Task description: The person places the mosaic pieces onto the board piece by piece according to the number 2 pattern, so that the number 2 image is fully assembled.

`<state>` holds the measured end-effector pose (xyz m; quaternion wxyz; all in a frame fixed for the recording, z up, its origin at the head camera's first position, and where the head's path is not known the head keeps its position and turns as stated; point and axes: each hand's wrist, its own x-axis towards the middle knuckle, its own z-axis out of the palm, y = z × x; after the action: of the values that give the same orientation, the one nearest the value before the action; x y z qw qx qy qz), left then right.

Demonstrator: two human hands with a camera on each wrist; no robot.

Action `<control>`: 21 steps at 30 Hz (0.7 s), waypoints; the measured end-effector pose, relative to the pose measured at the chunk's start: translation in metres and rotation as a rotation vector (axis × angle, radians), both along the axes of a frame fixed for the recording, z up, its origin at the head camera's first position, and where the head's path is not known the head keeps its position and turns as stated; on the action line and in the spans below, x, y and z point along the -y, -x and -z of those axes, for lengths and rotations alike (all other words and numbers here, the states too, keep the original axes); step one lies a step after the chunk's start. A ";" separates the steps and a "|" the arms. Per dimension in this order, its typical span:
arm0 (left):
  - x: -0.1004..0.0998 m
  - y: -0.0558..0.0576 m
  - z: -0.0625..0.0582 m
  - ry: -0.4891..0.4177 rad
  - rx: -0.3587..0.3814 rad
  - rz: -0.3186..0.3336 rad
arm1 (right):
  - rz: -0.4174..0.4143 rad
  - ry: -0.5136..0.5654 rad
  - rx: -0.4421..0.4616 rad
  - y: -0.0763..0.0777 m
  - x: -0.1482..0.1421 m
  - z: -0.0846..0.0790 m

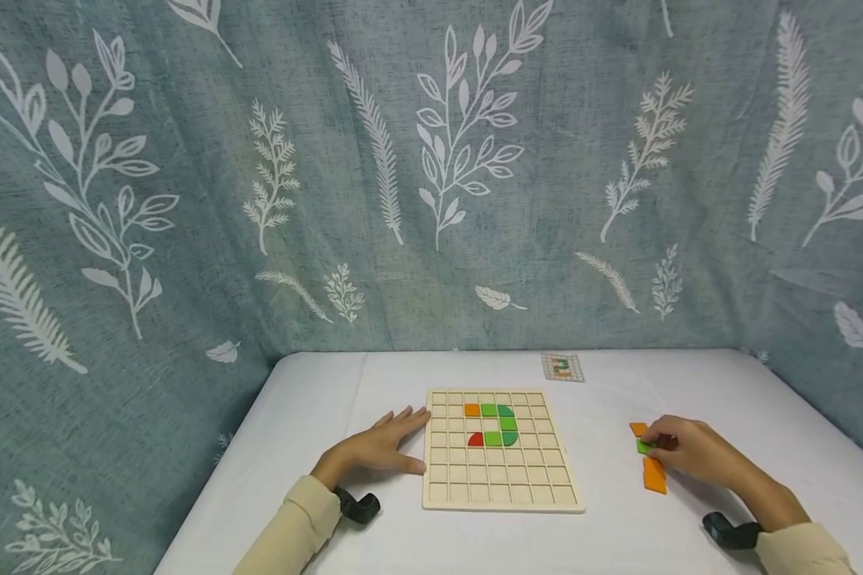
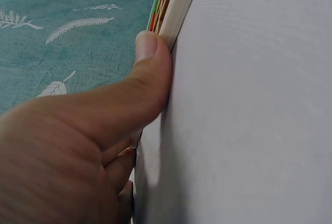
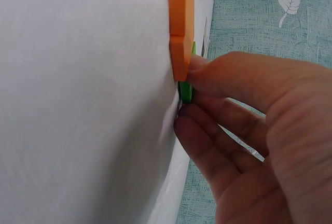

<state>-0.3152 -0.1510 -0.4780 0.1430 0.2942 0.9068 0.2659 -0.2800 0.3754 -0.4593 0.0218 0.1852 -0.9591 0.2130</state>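
A wooden grid board (image 1: 503, 487) lies on the table with several flat tiles in its upper cells: an orange square (image 1: 471, 410), green squares (image 1: 493, 438), a red quarter-circle (image 1: 477, 439) and dark green rounded pieces (image 1: 510, 438). My left hand (image 1: 384, 443), fingers spread, touches the board's left edge; its thumb (image 2: 148, 50) presses against the side. To the right of the board, my right hand (image 1: 690, 451) pinches a green square tile (image 3: 187, 92) at the table surface, partly hidden by fingers. Orange tiles (image 1: 654, 476) lie just in front of and behind it.
A small pattern card (image 1: 563, 367) with a coloured figure on a grid lies behind the board. White cloth covers the table (image 1: 388, 535). A blue-green leaf-printed curtain (image 1: 403, 303) hangs along the back and sides.
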 end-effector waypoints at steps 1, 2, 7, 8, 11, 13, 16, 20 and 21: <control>0.000 0.000 0.001 0.002 0.000 0.001 | 0.002 -0.002 0.000 -0.001 0.000 0.000; 0.000 0.001 0.002 0.004 0.000 0.000 | 0.004 -0.004 -0.002 -0.001 0.000 0.000; -0.002 0.002 0.005 0.006 0.004 -0.002 | -0.006 0.003 -0.016 -0.005 0.000 0.000; -0.002 0.002 0.005 0.007 0.004 -0.002 | -0.012 0.005 -0.018 -0.005 0.000 -0.001; -0.003 0.001 0.004 0.008 -0.001 0.007 | -0.030 0.013 -0.020 -0.007 0.001 -0.004; -0.003 0.001 0.002 0.006 -0.006 0.012 | -0.035 0.022 -0.029 -0.008 0.003 -0.008; -0.002 0.001 0.001 0.003 -0.017 0.015 | -0.052 0.048 -0.050 -0.007 0.009 -0.013; -0.001 0.002 0.003 0.005 -0.019 0.010 | -0.098 0.075 -0.054 -0.006 0.017 -0.017; -0.001 0.003 0.003 0.006 -0.017 0.013 | -0.106 0.079 -0.052 -0.007 0.019 -0.018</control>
<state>-0.3177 -0.1500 -0.4815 0.1380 0.3017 0.9069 0.2597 -0.2733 0.3567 -0.4415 0.0425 0.2402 -0.9379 0.2467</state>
